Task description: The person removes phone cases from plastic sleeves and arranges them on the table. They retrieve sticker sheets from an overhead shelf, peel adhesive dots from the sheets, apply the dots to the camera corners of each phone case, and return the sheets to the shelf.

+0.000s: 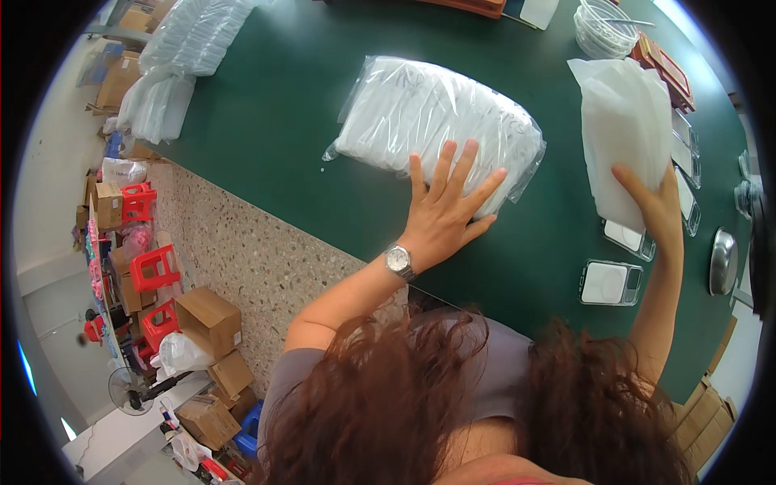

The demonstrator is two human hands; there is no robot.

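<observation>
My left hand (449, 202), a watch (398, 259) on its wrist, lies with fingers spread on the near edge of a clear plastic bag (428, 113). Packed white pieces fill that bag, and there is handwriting on it. At the right, my right hand (651, 198) grips a stack of thin white translucent sleeves (622, 121), thumb on top and the other fingers hidden beneath. Below the stack, a clear phone case (626, 238) with a white panel is partly covered. Another phone case (611, 283) lies nearer to me.
Everything rests on a green table (267, 162). More bagged white bundles (198, 36) lie far left. Clear bowls (602, 32), a brown tray (667, 73) and a metal bowl (723, 261) stand along the right side. Cardboard boxes (208, 319) and red stools (155, 267) occupy the floor at left.
</observation>
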